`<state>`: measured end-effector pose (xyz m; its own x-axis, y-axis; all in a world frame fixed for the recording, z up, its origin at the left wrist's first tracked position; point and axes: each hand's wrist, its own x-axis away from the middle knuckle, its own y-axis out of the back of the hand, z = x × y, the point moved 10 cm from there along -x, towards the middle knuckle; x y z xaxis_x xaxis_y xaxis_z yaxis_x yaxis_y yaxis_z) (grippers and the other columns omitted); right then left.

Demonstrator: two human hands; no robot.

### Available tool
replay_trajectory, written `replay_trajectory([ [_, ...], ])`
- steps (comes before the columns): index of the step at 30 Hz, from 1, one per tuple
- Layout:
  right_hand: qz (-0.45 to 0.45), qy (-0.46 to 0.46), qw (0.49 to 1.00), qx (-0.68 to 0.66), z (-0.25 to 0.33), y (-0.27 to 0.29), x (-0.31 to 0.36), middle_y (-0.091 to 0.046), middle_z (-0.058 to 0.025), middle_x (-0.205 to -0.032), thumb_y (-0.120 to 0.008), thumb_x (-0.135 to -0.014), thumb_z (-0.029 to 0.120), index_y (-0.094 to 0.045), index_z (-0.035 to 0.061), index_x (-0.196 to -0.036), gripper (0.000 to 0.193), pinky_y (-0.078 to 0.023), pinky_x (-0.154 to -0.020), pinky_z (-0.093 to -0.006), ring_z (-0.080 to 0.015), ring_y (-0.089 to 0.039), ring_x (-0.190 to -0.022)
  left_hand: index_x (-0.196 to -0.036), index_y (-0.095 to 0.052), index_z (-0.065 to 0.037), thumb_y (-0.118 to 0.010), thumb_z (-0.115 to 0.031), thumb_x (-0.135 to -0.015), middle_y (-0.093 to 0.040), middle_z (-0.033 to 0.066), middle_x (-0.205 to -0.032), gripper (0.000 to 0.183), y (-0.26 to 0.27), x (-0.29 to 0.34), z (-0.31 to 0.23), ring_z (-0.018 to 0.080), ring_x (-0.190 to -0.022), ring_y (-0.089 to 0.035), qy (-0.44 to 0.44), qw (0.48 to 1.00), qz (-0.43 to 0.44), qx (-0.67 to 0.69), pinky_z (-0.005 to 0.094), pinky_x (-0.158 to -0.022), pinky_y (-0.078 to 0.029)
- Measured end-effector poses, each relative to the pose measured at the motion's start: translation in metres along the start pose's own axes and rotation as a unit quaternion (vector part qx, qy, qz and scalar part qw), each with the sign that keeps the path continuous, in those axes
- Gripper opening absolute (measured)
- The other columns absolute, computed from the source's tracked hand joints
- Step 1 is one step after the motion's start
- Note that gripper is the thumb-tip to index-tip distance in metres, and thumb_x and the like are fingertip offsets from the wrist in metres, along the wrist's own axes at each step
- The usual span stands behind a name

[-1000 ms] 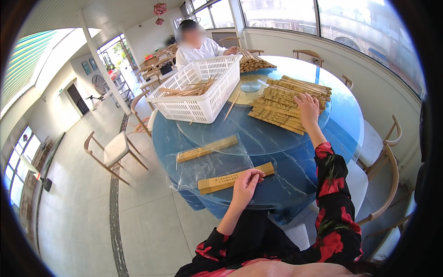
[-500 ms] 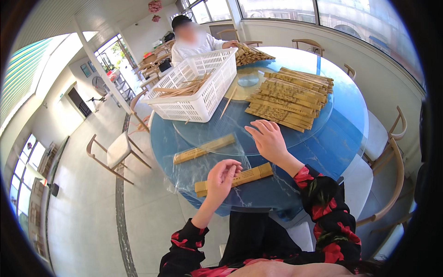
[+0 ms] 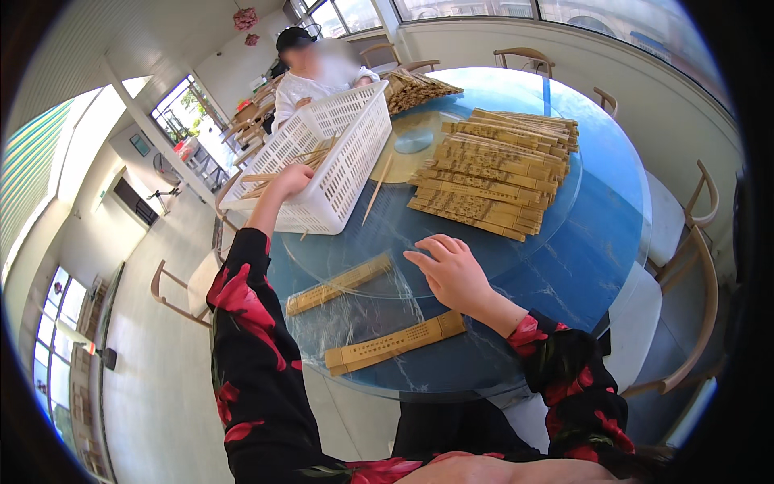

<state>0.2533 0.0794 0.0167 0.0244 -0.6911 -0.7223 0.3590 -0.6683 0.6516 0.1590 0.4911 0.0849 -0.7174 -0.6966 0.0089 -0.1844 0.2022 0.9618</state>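
My left hand reaches over the near side of a white plastic basket, among thin wooden sticks. Its fingers are curled; what they hold, if anything, is hidden. My right hand hovers open above the blue table, fingers stretched and holding nothing. Below it lies a long, flat, tan printed paper sleeve. A similar tan strip lies farther off, partly under clear plastic film. A wide stack of such printed sleeves sits beyond my right hand.
A lone stick lies beside the basket on the round glass-topped table. Across it sits a person in white, near another heap of tan sleeves. Wooden chairs stand around the table.
My left hand has left the near paper sleeve and moved up and left into the basket. My right hand stays open, slightly lower. The view has shifted a little.
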Motion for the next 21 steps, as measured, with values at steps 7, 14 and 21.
replay_trajectory([
  [7, 0.022, -0.024, 0.999, 0.010, -0.014, 0.000, 0.004, -0.059, -0.0091, -0.124, -0.066, -0.085, 0.006, -0.065, 0.0118, -0.128, 0.044, -0.044, -0.099, -0.0432, -0.0277, -0.053, -0.124, -0.110, -0.074, -0.002, -0.068, -0.027, -0.090, -0.076, 0.0129, -0.097, 0.032, -0.081, -0.048, 0.036, 0.0243, -0.087, -0.072, 0.094, 0.949, 0.149, 0.262, 0.0398, -0.081, -0.054],
  [14, 0.013, 0.005, 1.000, -0.011, 0.006, 0.002, 0.000, -0.059, -0.0074, -0.118, -0.067, -0.084, 0.007, -0.067, 0.0105, -0.120, 0.036, -0.044, -0.098, -0.0428, -0.0268, -0.054, -0.122, -0.108, -0.075, -0.004, -0.066, -0.025, -0.090, -0.076, 0.0137, -0.097, 0.030, -0.055, -0.005, 0.068, 0.0254, -0.088, -0.072, 0.122, 0.956, 0.100, 0.249, 0.0408, -0.081, -0.055],
  [21, 0.002, 0.010, 1.000, -0.003, 0.001, -0.002, 0.002, -0.059, -0.0069, -0.116, -0.068, -0.083, 0.009, -0.069, 0.0115, -0.116, 0.033, -0.044, -0.098, -0.0421, -0.0260, -0.053, -0.120, -0.107, -0.076, -0.005, -0.065, -0.024, -0.090, -0.076, 0.0146, -0.096, 0.027, -0.054, -0.008, 0.061, 0.0264, -0.089, -0.072, 0.125, 0.966, 0.060, 0.216, 0.0418, -0.081, -0.055],
])
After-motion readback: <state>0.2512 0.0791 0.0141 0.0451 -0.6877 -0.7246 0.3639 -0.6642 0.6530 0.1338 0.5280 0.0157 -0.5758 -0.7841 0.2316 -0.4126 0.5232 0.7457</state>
